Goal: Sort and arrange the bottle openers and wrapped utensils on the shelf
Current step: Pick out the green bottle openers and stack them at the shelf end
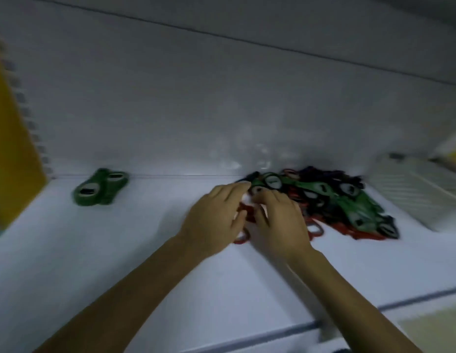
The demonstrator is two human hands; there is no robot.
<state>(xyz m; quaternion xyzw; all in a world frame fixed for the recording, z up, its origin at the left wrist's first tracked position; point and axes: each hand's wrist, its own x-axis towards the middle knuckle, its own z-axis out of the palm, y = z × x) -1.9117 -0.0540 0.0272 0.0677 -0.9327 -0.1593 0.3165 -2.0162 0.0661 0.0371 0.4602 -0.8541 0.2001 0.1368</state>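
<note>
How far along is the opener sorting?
Done: a small stack of green bottle openers set apart at the left of the shelf. In hand: left hand and right hand work the left edge of the mixed pile; grip blurred. Left: most of that green, red and dark pile, unsorted. No wrapped utensils identifiable.

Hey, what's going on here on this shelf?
A person is sorting bottle openers on a white shelf. The left hand and right hand are both at the left edge of a mixed pile of green, red and dark openers. Blur hides whether either grips one. A small green stack sits apart to the left, and a white basket stands at the right.
</note>
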